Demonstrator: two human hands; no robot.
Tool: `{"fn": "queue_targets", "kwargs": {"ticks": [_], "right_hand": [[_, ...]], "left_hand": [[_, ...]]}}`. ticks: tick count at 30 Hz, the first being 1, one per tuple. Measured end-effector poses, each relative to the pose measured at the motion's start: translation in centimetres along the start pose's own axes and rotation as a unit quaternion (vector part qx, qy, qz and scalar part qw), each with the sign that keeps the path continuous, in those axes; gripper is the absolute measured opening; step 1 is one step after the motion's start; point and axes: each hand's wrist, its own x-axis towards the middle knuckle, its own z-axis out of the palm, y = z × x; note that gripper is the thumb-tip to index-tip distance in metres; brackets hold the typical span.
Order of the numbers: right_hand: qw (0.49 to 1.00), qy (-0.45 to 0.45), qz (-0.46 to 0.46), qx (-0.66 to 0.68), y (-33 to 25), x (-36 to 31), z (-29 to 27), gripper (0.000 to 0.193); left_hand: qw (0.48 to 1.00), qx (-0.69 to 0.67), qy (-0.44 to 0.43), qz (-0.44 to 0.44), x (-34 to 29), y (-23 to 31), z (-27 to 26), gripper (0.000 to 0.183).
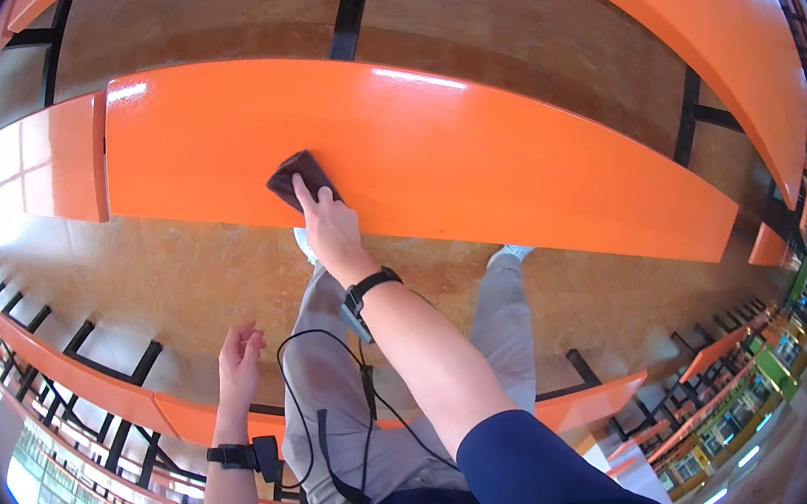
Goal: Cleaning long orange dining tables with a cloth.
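On the orange surface, a dark cloth juts from under the right grip; whether clasped, I cannot tell.

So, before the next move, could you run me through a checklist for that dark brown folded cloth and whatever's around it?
1. Right hand on the dark brown folded cloth: ok, fingers rest on top.
2. Cloth supported: ok, it lies on the long glossy orange surface.
3. Left hand out of the way: ok, it holds nothing and hangs apart from that surface.
4. Thin black cable tucked away: not ok, it loops loosely over the light grey trousers.
5. Underside of the cloth clean: cannot tell, it is hidden.
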Motion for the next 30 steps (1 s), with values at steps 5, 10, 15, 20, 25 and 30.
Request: {"fn": "queue_targets", "kwargs": {"ticks": [5, 10, 15, 20, 25, 30], "right_hand": [[0.998, 0.068, 0.003, -0.009, 4.5, 1.0, -4.3, 0.046], [0.977, 0.165, 0.115, 0.075, 21.1, 2.1, -12.2, 0.039], [0.941, 0.198, 0.272, -0.028, 45.0, -6.4, -25.0, 0.066], [0.889, 0.169, 0.425, -0.032, 62.0, -22.7, -29.8, 0.075], [0.881, 0.172, 0.441, -0.006, 64.6, -31.5, -28.6, 0.074], [0.847, 0.164, 0.500, 0.079, 57.1, -26.1, -27.3, 0.070]], "left_hand": [[0.999, -0.024, 0.030, -0.011, -1.1, 1.3, 5.4, 0.027], [0.999, 0.016, -0.051, 0.003, -1.0, 3.6, 15.7, 0.025], [0.979, 0.116, -0.137, 0.092, -0.1, 8.0, 28.6, 0.025], [0.961, 0.143, -0.221, 0.082, -1.3, 12.3, 39.0, 0.027], [0.935, 0.180, -0.298, 0.073, -5.0, 16.4, 44.6, 0.027], [0.933, 0.203, -0.283, 0.086, -7.2, 18.6, 44.5, 0.026]]}}
